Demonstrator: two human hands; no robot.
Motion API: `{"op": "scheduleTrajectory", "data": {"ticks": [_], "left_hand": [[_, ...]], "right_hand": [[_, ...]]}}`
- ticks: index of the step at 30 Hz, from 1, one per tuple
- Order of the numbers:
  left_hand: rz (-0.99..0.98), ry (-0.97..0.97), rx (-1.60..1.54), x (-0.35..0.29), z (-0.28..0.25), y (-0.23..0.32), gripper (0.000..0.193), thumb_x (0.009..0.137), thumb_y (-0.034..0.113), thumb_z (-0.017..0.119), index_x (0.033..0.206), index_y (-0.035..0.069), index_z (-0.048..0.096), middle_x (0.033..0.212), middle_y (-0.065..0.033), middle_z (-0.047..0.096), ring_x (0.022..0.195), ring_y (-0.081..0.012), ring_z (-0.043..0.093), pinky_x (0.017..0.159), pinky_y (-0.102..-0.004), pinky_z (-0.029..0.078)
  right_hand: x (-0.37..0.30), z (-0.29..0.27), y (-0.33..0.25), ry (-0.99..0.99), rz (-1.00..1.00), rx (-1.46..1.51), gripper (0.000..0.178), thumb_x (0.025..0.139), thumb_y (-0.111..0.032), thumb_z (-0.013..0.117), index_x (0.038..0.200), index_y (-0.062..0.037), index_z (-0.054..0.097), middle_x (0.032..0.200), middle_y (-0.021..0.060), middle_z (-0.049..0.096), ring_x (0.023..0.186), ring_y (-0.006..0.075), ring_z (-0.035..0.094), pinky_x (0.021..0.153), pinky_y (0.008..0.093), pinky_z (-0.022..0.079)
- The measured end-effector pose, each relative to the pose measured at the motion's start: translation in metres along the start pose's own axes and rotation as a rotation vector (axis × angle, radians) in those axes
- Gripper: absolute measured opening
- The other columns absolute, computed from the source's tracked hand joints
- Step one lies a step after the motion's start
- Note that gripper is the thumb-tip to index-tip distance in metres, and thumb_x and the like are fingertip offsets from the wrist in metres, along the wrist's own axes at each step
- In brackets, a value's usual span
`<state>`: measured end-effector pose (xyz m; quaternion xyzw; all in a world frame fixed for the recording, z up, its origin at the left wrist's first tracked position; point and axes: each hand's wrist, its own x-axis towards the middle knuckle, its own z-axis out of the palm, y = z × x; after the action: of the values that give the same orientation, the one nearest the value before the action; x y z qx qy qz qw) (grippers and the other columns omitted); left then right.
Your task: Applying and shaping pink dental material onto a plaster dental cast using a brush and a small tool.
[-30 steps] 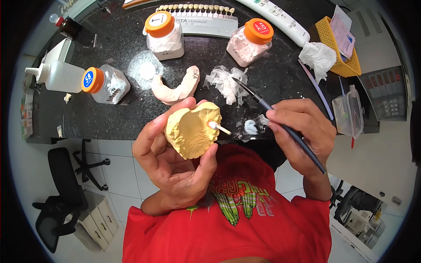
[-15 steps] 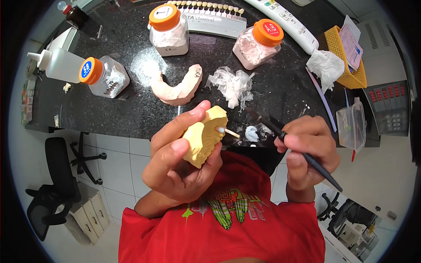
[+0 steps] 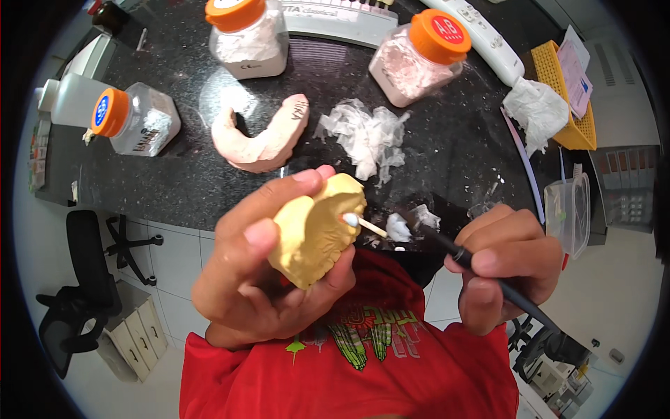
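My left hand [image 3: 258,272] is closed around a yellow plaster dental model [image 3: 307,237], its fingertips at the edges. A small whitish tooth-shaped piece [image 3: 350,219] sits at the model's row of teeth. From it sticks out a short pale peg [image 3: 375,228]. Between the fingers and thumb of my right hand [image 3: 513,262], a slim black brush [image 3: 516,297] points up and left. Its dark tip is blurred and lies beside a pale bluish-white lump of paste [image 3: 398,228] near the counter's front edge; whether they touch I cannot tell. Another whitish dab [image 3: 426,217] lies close by.
Beyond the model are a pink horseshoe-shaped plaster cast [image 3: 262,150] and crumpled white tissue [image 3: 366,140]. Orange-lidded powder jars [image 3: 248,45] stand on the black counter [image 3: 188,192]. At right are a yellow basket [image 3: 586,129] and a clear plastic box [image 3: 567,209].
The brush tip has come down from above the paste to beside it, and my right hand is lower. My left hand has shifted left with the model. The whole view has also shifted.
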<state>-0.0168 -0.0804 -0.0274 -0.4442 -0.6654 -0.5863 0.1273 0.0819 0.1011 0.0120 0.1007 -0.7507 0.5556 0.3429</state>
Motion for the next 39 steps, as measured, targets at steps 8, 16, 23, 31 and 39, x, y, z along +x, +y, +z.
{"op": "scheduleTrajectory", "data": {"ticks": [8, 16, 23, 31, 39], "left_hand": [[-0.126, -0.012, -0.022, 0.006, -0.004, 0.009, 0.079, 0.070, 0.005, 0.075, 0.131, 0.004, 0.025, 0.115, -0.0299, 0.054, 0.108, -0.0345, 0.057, 0.091, -0.0415, 0.051], [-0.253, 0.000, -0.053, 0.011, -0.001, 0.013, 0.077, 0.070, 0.009, 0.076, 0.130, 0.001, 0.027, 0.113, -0.0263, 0.056, 0.109, -0.0318, 0.057, 0.093, -0.0395, 0.049], [-0.211, 0.002, -0.051, 0.008, -0.002, 0.009, 0.079, 0.072, 0.019, 0.078, 0.131, 0.000, 0.027, 0.112, -0.0264, 0.056, 0.108, -0.0313, 0.058, 0.092, -0.0398, 0.049], [-0.223, 0.040, 0.027, 0.008, 0.001, 0.010, 0.080, 0.073, 0.024, 0.079, 0.131, 0.001, 0.027, 0.111, -0.0260, 0.056, 0.107, -0.0318, 0.058, 0.091, -0.0392, 0.050], [-0.146, 0.029, 0.072, 0.004, -0.001, 0.003, 0.079, 0.074, 0.025, 0.078, 0.131, 0.004, 0.028, 0.111, -0.0261, 0.056, 0.107, -0.0324, 0.058, 0.090, -0.0396, 0.051]], "right_hand": [[-0.028, -0.025, -0.007, 0.013, 0.169, -0.113, 0.021, 0.069, 0.005, 0.069, 0.089, 0.0036, 0.061, 0.074, 0.0135, 0.065, 0.053, 0.0143, 0.060, 0.046, 0.0207, 0.046], [-0.022, -0.024, -0.005, -0.039, 0.168, -0.174, 0.021, 0.066, 0.007, 0.070, 0.085, 0.0018, 0.062, 0.069, 0.0112, 0.064, 0.053, 0.0147, 0.062, 0.046, 0.0220, 0.047], [-0.021, -0.024, -0.004, -0.104, 0.170, -0.186, 0.020, 0.064, 0.005, 0.071, 0.083, 0.0006, 0.065, 0.069, 0.0096, 0.064, 0.052, 0.0164, 0.062, 0.046, 0.0241, 0.049], [-0.020, -0.026, -0.005, -0.111, 0.160, -0.181, 0.021, 0.064, 0.005, 0.070, 0.084, 0.0008, 0.065, 0.067, 0.0097, 0.064, 0.052, 0.0164, 0.062, 0.047, 0.0238, 0.049], [-0.018, -0.030, -0.007, -0.134, 0.212, -0.192, 0.022, 0.065, 0.005, 0.071, 0.085, 0.0001, 0.065, 0.070, 0.0094, 0.064, 0.053, 0.0162, 0.062, 0.046, 0.0232, 0.048]]}}
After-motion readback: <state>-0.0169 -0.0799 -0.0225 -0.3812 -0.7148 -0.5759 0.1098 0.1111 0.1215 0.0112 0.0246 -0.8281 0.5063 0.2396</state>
